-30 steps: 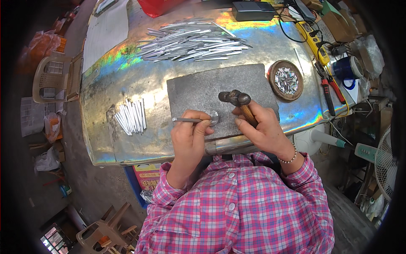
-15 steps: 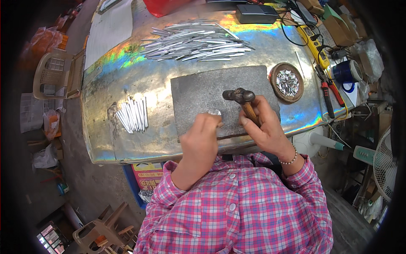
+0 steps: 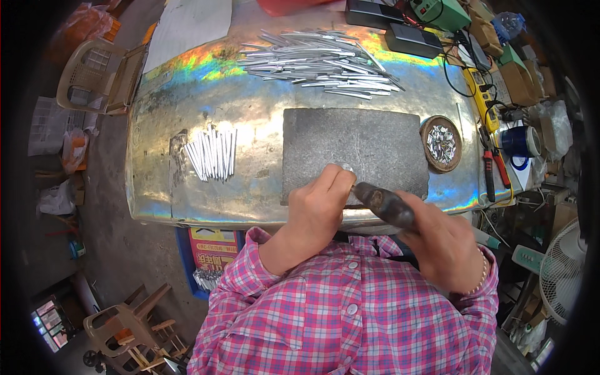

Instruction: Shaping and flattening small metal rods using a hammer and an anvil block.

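In the head view, the right hand (image 3: 444, 247) is wrapped round a hammer (image 3: 386, 205), its dark metal head tilted just beyond the fingers, over the near side of a flat dark slab (image 3: 350, 140) on the metal-topped table (image 3: 153, 187); the left hand (image 3: 319, 206) bends its bunched fingers down at the slab's near edge, a small shiny piece (image 3: 346, 167) peeping past them, and whether it pinches anything more I cannot tell. The hammer should be rigid and head-heavy, best taken by its shaft, which the palm mostly hides here. Left of the slab lies a fan of silver strips (image 3: 212, 152), beyond it a loose heap of strips (image 3: 325, 62); these look light, stiff and smooth enough to slide, so pinching one near an end seems surest, while the short bits (image 3: 441, 145) in the round bowl (image 3: 445, 168) would need fingertips
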The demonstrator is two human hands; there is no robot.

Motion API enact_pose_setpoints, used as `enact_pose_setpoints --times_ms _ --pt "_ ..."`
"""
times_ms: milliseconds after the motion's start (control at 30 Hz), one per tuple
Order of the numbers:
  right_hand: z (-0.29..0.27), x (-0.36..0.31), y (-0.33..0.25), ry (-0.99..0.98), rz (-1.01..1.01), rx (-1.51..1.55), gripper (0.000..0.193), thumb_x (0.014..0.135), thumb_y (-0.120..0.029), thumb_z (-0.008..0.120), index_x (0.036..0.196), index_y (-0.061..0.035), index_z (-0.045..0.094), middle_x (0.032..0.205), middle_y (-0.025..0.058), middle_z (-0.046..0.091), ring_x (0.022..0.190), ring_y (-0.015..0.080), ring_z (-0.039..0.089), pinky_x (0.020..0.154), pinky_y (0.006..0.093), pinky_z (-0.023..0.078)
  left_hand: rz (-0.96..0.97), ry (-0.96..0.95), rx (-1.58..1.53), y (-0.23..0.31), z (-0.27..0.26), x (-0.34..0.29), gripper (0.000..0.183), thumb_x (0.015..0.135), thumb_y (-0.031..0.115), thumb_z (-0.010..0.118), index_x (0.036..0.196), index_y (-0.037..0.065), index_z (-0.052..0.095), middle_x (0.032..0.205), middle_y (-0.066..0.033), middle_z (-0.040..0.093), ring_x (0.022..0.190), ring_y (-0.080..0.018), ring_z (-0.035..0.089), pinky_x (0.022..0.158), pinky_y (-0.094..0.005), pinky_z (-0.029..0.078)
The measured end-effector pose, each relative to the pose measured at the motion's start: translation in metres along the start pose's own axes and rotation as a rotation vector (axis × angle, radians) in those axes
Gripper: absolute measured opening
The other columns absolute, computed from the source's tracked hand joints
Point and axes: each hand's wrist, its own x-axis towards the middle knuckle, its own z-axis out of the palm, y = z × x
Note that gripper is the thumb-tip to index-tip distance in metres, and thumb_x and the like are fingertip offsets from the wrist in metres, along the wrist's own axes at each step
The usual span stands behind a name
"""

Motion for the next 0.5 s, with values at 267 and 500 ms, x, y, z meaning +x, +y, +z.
enact_pose_setpoints --times_ms 267,500 --pt "-0.009 0.001 -0.009 -0.066 0.044 0.003 0.050 0.076 -0.002 0.069 0.123 0.0000 0.055 0.090 0.0159 0.067 0.068 0.0249 0.067 0.057 0.0303 0.053 -0.039 -0.004 -0.046 0.003 -0.001 0.006 0.019 0.071 -0.001 0.058 0.086 0.008 0.054 0.080 -0.0075 0.052 0.060 -0.0265 0.061 0.048 -0.0367 0.048" --pt "0.008 -0.007 0.015 0.233 0.234 0.241 0.037 0.081 0.000 0.065 0.116 0.0049 0.056 0.077 0.0118 0.064 0.068 0.0188 0.065 0.063 0.0268 0.051 -0.325 -0.083 -0.616 -0.011 -0.018 0.005 0.005 0.087 0.002 0.060 0.091 0.002 0.058 0.088 -0.0084 0.063 0.064 -0.0175 0.065 0.053 -0.0283 0.052"
